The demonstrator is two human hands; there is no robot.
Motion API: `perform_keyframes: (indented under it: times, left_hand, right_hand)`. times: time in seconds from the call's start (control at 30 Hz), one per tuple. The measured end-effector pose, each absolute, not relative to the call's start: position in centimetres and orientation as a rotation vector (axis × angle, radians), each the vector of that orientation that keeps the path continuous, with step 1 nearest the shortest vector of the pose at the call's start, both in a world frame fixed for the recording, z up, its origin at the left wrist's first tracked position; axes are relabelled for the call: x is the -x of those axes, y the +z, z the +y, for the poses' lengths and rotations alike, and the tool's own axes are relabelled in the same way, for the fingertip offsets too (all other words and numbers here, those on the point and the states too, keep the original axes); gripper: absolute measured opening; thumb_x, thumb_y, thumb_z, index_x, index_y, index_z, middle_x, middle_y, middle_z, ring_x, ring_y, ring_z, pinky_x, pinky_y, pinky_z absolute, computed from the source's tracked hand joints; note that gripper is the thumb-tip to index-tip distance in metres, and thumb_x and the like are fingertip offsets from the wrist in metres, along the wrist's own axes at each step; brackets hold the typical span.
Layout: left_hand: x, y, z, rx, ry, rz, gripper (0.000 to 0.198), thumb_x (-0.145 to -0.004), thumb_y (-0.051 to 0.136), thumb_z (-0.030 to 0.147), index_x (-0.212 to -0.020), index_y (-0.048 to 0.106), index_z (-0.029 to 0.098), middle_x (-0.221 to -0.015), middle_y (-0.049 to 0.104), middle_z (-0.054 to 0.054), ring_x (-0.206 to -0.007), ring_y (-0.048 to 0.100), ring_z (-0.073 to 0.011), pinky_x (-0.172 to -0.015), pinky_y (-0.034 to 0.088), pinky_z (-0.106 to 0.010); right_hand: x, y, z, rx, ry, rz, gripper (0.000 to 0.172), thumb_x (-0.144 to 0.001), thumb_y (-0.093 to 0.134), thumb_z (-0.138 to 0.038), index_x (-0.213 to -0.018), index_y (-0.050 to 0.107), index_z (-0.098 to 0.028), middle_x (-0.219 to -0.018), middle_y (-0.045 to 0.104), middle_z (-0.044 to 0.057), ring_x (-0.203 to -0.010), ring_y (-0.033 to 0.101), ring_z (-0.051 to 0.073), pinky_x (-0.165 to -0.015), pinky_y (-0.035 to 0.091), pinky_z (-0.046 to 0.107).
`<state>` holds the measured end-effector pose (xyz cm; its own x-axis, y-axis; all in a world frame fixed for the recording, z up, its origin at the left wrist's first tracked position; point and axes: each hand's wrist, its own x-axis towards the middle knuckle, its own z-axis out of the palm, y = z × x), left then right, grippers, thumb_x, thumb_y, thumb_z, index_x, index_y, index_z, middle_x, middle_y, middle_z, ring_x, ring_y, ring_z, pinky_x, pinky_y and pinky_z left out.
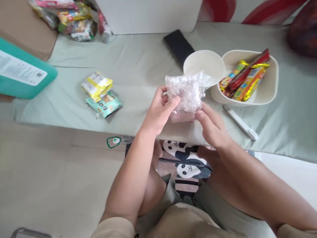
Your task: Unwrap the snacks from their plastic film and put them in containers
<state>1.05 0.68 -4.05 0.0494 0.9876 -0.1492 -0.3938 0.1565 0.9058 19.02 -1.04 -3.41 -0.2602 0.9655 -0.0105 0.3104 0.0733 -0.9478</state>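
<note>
My left hand [159,110] and my right hand [210,127] both grip a clear crinkled plastic packet [185,92] with pinkish contents. It is held up over the near edge of the grey-green covered table [138,76]. My left thumb and fingers pinch its left side, while my right fingers hold its lower right corner. Just behind the packet stands an empty round cream bowl [205,62]. Beside it is a cream rectangular dish [268,91] holding several yellow and red snack packets [244,81].
A black phone [178,46] lies behind the bowl. A white pen-like tool [240,122] lies right of my hands. Yellow and teal snack packets [101,94] sit at left, a teal box [22,71] at far left, more packets [69,18] at the back. Panda-print fabric [185,162] is below.
</note>
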Motion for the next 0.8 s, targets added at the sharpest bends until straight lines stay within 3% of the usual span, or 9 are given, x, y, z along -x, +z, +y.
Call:
perform_keyframes:
  times: [0.1,0.2,0.43,0.67,0.8]
  left_hand:
    - [-1.6,-4.4,1.1,-0.886,1.143,0.940,0.058,-0.066,0.097,0.051,-0.108,0.064,0.027,-0.104,0.072,-0.005,-0.100,0.074,-0.0241,-0.077,0.060,-0.032]
    - [-2.5,-5.0,1.3,-0.926,1.048,0.944,0.058,-0.062,0.099,0.046,-0.104,0.064,0.026,-0.100,0.073,-0.005,-0.092,0.074,-0.0216,-0.074,0.060,-0.030]
    - [-5.1,-6.7,1.2,-0.977,1.034,1.013,0.063,-0.056,0.102,0.044,-0.100,0.061,0.026,-0.091,0.072,-0.002,-0.079,0.072,-0.0177,-0.071,0.058,-0.029]
    - [-5.5,-6.6,1.0,-0.998,1.067,1.048,0.066,-0.056,0.101,0.045,-0.101,0.057,0.027,-0.094,0.071,-0.002,-0.082,0.071,-0.0178,-0.071,0.058,-0.029]
    - [-5.3,-6.6,0.7,-0.963,1.053,1.047,0.063,-0.060,0.099,0.047,-0.101,0.057,0.027,-0.088,0.069,-0.001,-0.075,0.068,-0.0163,-0.066,0.054,-0.028]
  right_hand:
    - [-22.6,-2.6,-1.3,1.319,0.817,-1.912,0.016,-0.094,0.056,-0.037,-0.098,0.065,-0.024,-0.089,0.073,0.005,-0.077,0.067,0.021,-0.075,0.052,0.037]
    - [-26.2,-2.6,-1.8,1.420,0.575,-1.979,0.008,-0.091,0.058,-0.029,-0.093,0.065,-0.026,-0.077,0.068,0.003,-0.069,0.062,0.020,-0.068,0.048,0.035]
    - [-33.5,-4.7,-2.8,1.887,0.232,-2.061,0.018,-0.087,0.064,-0.035,-0.099,0.066,-0.023,-0.096,0.070,0.011,-0.081,0.061,0.026,-0.065,0.041,0.036]
    - [-33.3,-3.2,-2.6,1.914,0.613,-2.095,0.010,-0.088,0.059,-0.033,-0.089,0.061,-0.023,-0.083,0.068,0.008,-0.067,0.057,0.023,-0.059,0.031,0.034]
    - [-30.9,-1.0,-3.5,1.608,1.195,-1.808,0.015,-0.093,0.054,-0.038,-0.094,0.054,-0.024,-0.067,0.067,0.001,-0.061,0.060,0.019,-0.056,0.040,0.031]
